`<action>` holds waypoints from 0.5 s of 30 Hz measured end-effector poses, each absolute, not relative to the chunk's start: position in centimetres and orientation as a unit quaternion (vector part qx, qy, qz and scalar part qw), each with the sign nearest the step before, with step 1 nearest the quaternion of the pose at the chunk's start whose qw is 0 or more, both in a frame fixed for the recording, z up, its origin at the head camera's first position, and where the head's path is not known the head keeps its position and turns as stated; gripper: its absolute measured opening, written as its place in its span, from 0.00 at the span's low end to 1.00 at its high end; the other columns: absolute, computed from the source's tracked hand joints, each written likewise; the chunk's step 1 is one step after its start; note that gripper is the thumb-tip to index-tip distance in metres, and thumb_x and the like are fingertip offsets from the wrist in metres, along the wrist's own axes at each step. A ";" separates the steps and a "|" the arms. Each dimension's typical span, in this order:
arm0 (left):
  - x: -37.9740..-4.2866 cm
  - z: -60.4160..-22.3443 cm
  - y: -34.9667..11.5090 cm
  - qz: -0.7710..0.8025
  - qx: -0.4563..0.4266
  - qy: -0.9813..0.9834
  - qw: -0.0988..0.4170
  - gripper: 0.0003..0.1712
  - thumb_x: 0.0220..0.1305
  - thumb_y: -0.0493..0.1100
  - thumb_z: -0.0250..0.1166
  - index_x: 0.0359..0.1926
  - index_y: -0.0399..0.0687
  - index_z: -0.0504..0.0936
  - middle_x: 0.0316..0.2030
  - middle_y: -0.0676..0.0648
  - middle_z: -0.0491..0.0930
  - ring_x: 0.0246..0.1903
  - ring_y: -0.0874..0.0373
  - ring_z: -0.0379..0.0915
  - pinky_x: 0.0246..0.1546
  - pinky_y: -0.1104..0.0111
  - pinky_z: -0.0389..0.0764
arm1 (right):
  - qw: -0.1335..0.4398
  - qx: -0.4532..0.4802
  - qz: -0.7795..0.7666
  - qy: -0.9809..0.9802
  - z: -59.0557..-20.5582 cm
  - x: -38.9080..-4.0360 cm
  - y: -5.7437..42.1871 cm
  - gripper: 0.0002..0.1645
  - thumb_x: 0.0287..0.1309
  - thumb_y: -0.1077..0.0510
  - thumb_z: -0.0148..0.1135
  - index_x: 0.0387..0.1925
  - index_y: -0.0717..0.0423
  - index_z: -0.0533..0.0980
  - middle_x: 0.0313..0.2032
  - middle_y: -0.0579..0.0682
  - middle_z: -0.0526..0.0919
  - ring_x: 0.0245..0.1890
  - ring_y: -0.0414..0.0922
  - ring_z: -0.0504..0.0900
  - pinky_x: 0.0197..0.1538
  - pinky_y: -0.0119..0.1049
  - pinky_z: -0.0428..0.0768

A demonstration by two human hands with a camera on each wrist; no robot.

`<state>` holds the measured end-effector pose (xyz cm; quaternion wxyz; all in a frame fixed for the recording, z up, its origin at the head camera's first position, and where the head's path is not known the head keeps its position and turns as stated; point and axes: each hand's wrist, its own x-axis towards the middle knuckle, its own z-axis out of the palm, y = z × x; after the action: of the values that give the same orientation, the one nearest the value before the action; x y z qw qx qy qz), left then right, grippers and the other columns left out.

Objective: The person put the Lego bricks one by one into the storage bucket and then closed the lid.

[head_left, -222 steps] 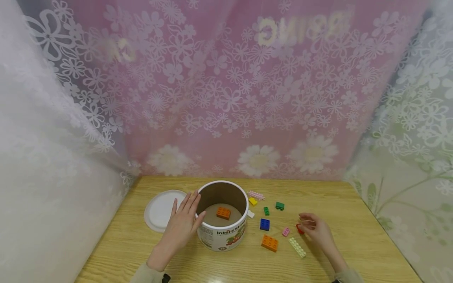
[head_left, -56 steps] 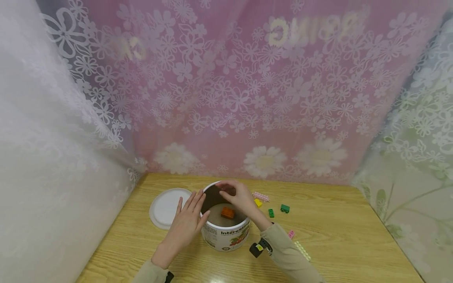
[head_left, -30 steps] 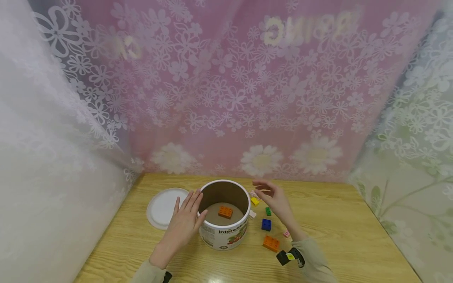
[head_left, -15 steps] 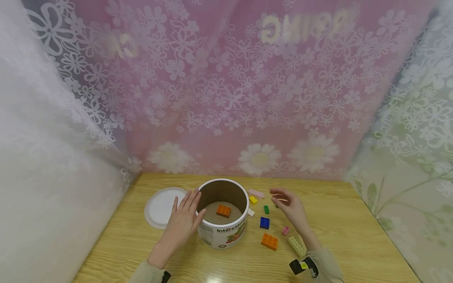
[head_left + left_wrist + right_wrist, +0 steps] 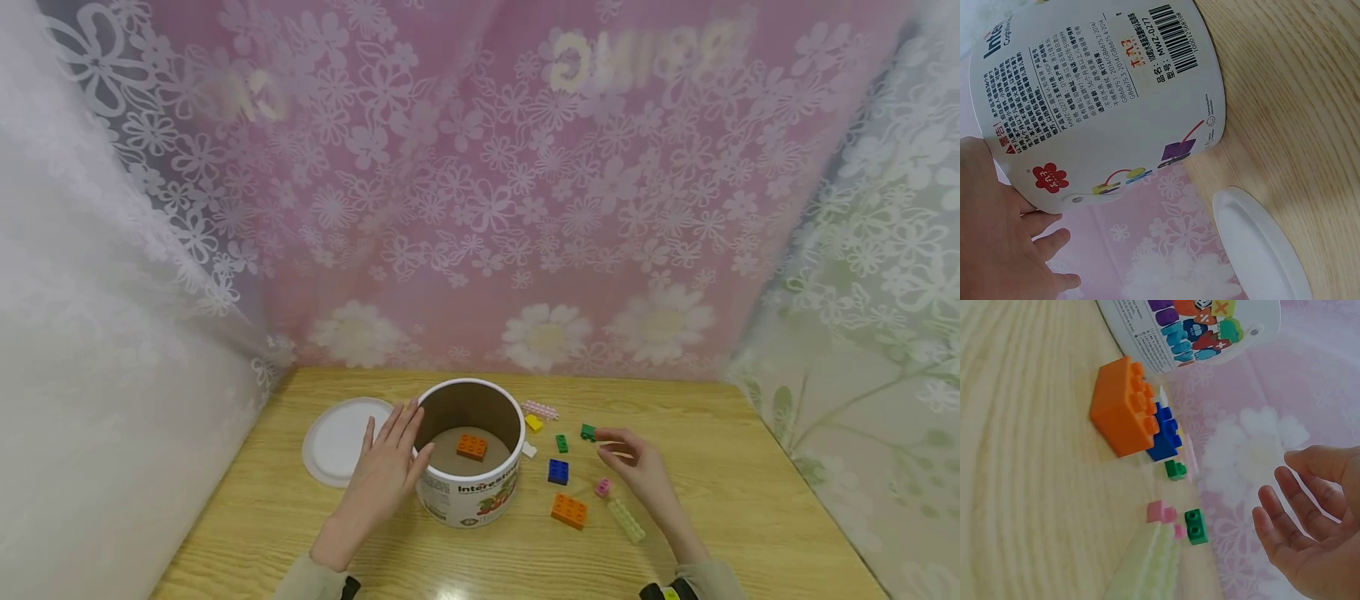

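My left hand (image 5: 381, 477) rests with straight fingers against the left rim of a white bucket (image 5: 450, 500). Inside the bucket an orange building brick (image 5: 472, 447) lies on the bottom. My right hand (image 5: 643, 473) hovers over the table's right side, its fingers loosely bent and holding nothing. Its fingertips are nearest to a dark green brick (image 5: 588, 432). In the right wrist view the hand is raised above the table, apart from the bricks. Close by lie a pink brick (image 5: 603, 487), a long pale yellow brick (image 5: 627, 522), a blue brick (image 5: 558, 472) and a larger orange brick (image 5: 569, 511).
A small green brick (image 5: 562, 443), a white piece (image 5: 529, 450), a yellow brick (image 5: 534, 422) and a long light pink brick (image 5: 542, 409) lie right of the bucket. The white lid (image 5: 337, 442) lies left of it. Flowered curtains (image 5: 480, 250) enclose the table.
My right hand went from the right side to over the bucket, then back right and toward me. The red piece once by it no longer shows on the table. My left hand stays at the rim.
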<state>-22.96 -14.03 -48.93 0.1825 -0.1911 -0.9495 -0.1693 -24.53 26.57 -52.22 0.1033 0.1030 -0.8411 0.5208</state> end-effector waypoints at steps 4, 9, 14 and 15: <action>-22.9 -48.9 -14.1 -0.168 -0.191 -0.949 0.185 0.37 0.78 0.58 0.51 0.76 0.38 0.63 0.77 0.42 0.58 0.76 0.44 0.51 0.72 0.36 0.49 | 0.079 0.083 0.526 -0.843 -52.9 -23.9 27.3 0.20 0.69 0.61 0.64 0.59 0.64 0.78 0.56 0.61 0.83 0.50 0.41 0.83 0.50 0.24 0.80; -22.9 -48.8 -14.0 -0.171 -0.194 -0.947 0.192 0.36 0.78 0.57 0.51 0.75 0.38 0.64 0.76 0.42 0.59 0.76 0.43 0.53 0.72 0.36 0.49 | 0.062 0.061 0.535 -0.841 -53.6 -23.1 27.7 0.20 0.68 0.61 0.64 0.59 0.63 0.78 0.57 0.61 0.82 0.48 0.39 0.83 0.48 0.25 0.80; -22.9 -48.9 -13.9 -0.174 -0.194 -0.945 0.198 0.35 0.76 0.54 0.56 0.74 0.37 0.65 0.76 0.41 0.61 0.75 0.42 0.55 0.71 0.35 0.51 | 0.050 0.038 0.529 -0.846 -54.1 -22.5 28.0 0.21 0.66 0.63 0.65 0.59 0.65 0.78 0.56 0.63 0.82 0.48 0.46 0.85 0.48 0.30 0.83; -22.9 -48.9 -13.9 -0.173 -0.194 -0.945 0.198 0.35 0.76 0.54 0.56 0.74 0.37 0.65 0.75 0.41 0.61 0.75 0.42 0.55 0.71 0.35 0.51 | 0.045 0.032 0.526 -0.849 -54.2 -22.3 28.1 0.21 0.66 0.63 0.66 0.58 0.65 0.79 0.56 0.63 0.82 0.48 0.47 0.85 0.48 0.32 0.84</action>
<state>-22.91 -13.89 -48.87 0.1980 -0.1939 -0.9451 -0.1730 -22.33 28.06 -54.20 0.0449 0.0315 -0.8488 0.5258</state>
